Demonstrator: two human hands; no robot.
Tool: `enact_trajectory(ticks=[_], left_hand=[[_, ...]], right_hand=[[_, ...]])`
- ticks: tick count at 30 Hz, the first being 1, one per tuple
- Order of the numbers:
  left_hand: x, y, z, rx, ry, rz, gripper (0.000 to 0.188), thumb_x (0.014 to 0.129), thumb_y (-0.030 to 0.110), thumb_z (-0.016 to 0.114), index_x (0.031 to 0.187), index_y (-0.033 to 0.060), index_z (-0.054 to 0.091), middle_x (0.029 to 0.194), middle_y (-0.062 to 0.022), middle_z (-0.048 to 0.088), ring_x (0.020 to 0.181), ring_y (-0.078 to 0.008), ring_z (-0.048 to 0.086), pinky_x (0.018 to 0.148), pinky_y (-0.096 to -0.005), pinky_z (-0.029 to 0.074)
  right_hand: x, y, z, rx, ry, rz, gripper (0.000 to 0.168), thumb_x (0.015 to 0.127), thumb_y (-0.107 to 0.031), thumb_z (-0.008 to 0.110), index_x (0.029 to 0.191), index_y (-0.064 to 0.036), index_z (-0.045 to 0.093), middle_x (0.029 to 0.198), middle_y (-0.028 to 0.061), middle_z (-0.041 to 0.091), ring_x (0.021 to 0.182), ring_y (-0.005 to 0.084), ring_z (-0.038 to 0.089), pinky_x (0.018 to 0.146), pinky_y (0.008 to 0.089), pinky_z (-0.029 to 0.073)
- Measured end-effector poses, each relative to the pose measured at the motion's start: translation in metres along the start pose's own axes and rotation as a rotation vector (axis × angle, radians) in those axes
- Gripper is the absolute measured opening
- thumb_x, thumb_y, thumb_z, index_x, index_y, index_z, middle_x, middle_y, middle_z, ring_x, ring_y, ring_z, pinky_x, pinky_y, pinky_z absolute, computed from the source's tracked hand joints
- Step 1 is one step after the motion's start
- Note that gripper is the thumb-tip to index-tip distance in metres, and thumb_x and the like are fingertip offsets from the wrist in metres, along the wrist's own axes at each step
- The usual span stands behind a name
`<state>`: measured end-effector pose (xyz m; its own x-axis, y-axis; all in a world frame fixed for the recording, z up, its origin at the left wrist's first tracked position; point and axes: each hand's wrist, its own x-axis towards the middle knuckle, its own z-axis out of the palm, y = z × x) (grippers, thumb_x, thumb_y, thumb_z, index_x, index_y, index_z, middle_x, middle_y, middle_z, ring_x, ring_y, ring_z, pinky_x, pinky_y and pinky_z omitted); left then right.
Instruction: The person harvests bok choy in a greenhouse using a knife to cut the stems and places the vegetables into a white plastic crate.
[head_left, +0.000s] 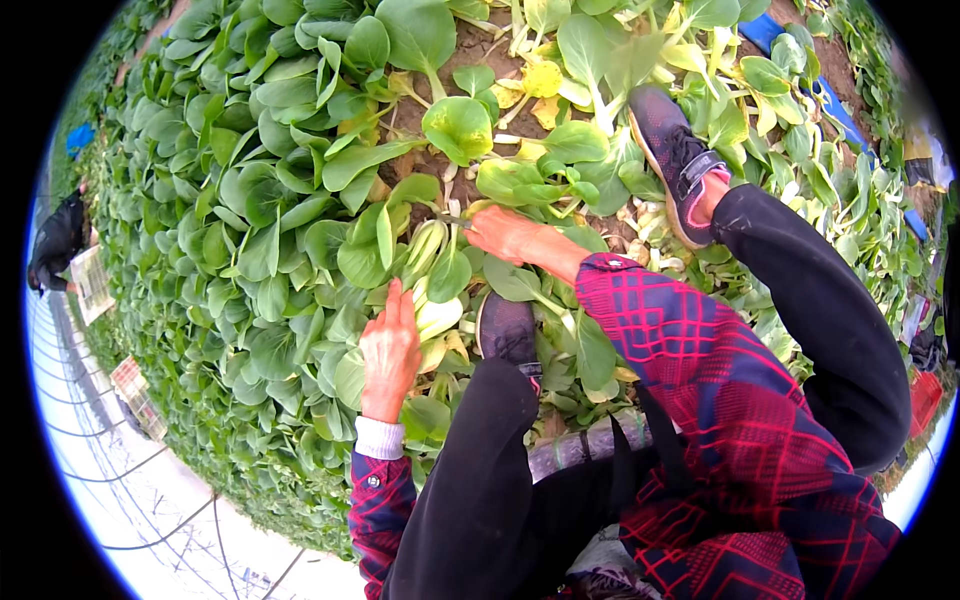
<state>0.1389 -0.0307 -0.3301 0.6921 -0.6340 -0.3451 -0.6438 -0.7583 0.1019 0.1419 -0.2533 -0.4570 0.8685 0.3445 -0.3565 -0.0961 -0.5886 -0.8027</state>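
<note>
My right hand (504, 234) grips a small knife (454, 220), its handle hidden in the fist. The blade points left, at the base of a bok choy plant (424, 247) with pale green stalks. Below it, my left hand (391, 349) reaches into the leaves with its fingers stretched out, beside the pale stalks of another bok choy (436, 311). The thumb of that hand is hidden, and I see nothing held in it. Yellowed leaves (541, 79) and cut stalk pieces lie on the brown soil around my right hand.
Dense bok choy (255, 195) fills the left side. My shoes (671, 165) stand among loose leaves. Behind my legs lies a plastic-wrapped roll (585, 444). A person in dark clothes (58, 240) is at the far left near a crate (93, 285). A red crate (925, 403) sits far right.
</note>
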Motion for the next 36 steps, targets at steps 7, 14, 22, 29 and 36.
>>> enact_trajectory(ticks=[7, 14, 22, 29, 36], left_hand=[[-0.021, 0.004, -0.006, 0.073, 0.067, 0.081, 0.048, 0.063, -0.003, 0.054, 0.111, -0.0054, 0.050, 0.126, -0.0204, 0.045, 0.061, -0.0177, 0.054, 0.055, -0.0277, 0.045], [-0.044, 0.033, -0.032, 0.111, 0.332, 0.152, 0.029, 0.073, 0.002, 0.056, 0.102, -0.0016, 0.058, 0.118, -0.0171, 0.054, 0.055, -0.0094, 0.049, 0.054, -0.0230, 0.042], [-0.042, 0.041, -0.043, 0.105, 0.345, 0.270, 0.028, 0.074, 0.007, 0.055, 0.101, 0.0040, 0.060, 0.120, -0.0124, 0.053, 0.058, -0.0091, 0.049, 0.063, -0.0251, 0.045], [-0.025, 0.035, -0.089, 0.241, 0.217, 0.643, 0.031, 0.077, 0.013, 0.052, 0.106, 0.0057, 0.059, 0.123, -0.0136, 0.049, 0.063, -0.0106, 0.049, 0.071, -0.0290, 0.048], [-0.025, 0.043, -0.113, 0.260, 0.342, 0.615, 0.023, 0.079, 0.011, 0.051, 0.099, 0.0085, 0.062, 0.112, -0.0115, 0.058, 0.065, -0.0092, 0.055, 0.069, -0.0267, 0.048]], right_hand=[[-0.055, -0.025, -0.023, -0.122, 0.335, -0.048, 0.026, 0.086, -0.025, 0.053, 0.078, 0.000, 0.049, 0.056, 0.0117, 0.050, 0.050, 0.0263, 0.053, 0.048, 0.0355, 0.042], [-0.071, -0.069, -0.036, 1.001, 0.408, 0.400, 0.040, 0.075, -0.037, 0.067, 0.081, -0.002, 0.049, 0.057, -0.0008, 0.045, 0.041, 0.0071, 0.043, 0.036, 0.0223, 0.034], [-0.080, -0.073, -0.066, 0.420, 0.654, 0.309, 0.047, 0.063, -0.041, 0.075, 0.083, -0.004, 0.054, 0.062, 0.0019, 0.053, 0.049, 0.0096, 0.049, 0.047, 0.0261, 0.042], [-0.056, -0.061, -0.095, 0.107, 0.035, -0.160, 0.050, 0.064, -0.037, 0.071, 0.096, -0.002, 0.055, 0.068, 0.0111, 0.053, 0.061, 0.0281, 0.053, 0.064, 0.0355, 0.044], [-0.054, -0.051, -0.105, 0.482, -0.110, -0.175, 0.035, 0.069, -0.029, 0.071, 0.085, -0.002, 0.056, 0.065, 0.0006, 0.051, 0.056, 0.0140, 0.048, 0.052, 0.0264, 0.039]])
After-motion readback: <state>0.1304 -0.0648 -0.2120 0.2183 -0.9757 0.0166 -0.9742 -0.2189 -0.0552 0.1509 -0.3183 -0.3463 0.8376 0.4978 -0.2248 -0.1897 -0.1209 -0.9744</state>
